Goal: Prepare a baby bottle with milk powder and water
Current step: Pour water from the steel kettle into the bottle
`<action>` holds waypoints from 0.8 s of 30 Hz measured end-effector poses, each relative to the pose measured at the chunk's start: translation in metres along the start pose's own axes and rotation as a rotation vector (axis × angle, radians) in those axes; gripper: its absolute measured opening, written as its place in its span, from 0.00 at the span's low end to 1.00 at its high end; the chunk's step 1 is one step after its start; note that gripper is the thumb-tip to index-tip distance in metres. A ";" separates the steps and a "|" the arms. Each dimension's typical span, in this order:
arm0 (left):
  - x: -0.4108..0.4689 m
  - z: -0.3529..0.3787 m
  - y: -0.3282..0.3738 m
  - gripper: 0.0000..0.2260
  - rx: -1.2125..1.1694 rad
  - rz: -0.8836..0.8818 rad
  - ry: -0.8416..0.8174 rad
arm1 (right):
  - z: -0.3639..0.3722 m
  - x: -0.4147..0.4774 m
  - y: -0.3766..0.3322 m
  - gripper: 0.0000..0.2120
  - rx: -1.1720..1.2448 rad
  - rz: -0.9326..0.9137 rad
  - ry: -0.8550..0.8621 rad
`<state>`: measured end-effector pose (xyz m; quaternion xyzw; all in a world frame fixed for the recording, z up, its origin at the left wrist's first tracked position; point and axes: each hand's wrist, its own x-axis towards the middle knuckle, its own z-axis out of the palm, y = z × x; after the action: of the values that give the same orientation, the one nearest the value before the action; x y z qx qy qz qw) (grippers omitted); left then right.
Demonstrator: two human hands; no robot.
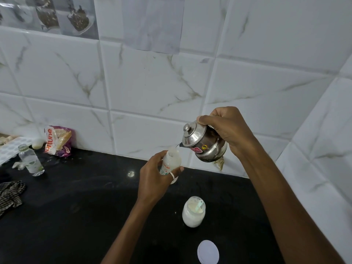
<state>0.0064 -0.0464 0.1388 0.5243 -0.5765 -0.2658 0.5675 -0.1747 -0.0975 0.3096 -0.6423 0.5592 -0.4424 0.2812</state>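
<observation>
So the left hand (154,180) has its grip wrapped round the baby bottle (171,161), fingers and thumb curled about the lower half, a ring on one finger. The bottle is held up off the black worktop (76,216), roughly upright, with its mouth open. The right hand (226,128) is gripping a small steel kettle (203,143) from the back, lid on, tipped over to the left so the little spout sits right at the bottle's mouth. There looks to be a thin thread running from the spout into the bottle, hard to say more than that.

On the worktop, nearer me, stands an open jar of white powder (194,211), and its white lid (208,251) lies flat just in front of it. Way off to the left there's a clear glass bottle (31,161), a crumpled snack packet (58,141) against the tiled wall (152,82), and a checked cloth (10,195).
</observation>
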 end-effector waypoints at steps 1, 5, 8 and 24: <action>0.000 0.000 0.000 0.27 0.000 0.000 0.001 | 0.000 0.000 0.000 0.16 0.000 0.002 0.000; 0.000 0.001 -0.002 0.26 0.014 0.008 0.000 | -0.001 0.000 0.000 0.15 0.004 0.005 -0.001; 0.001 0.001 -0.002 0.26 0.010 0.006 0.000 | -0.001 -0.001 0.000 0.15 -0.001 0.002 -0.002; 0.002 0.004 -0.002 0.25 0.009 0.005 0.006 | -0.002 0.002 0.004 0.17 0.019 0.006 -0.005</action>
<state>0.0041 -0.0496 0.1366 0.5264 -0.5772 -0.2601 0.5675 -0.1785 -0.1000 0.3074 -0.6390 0.5561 -0.4452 0.2901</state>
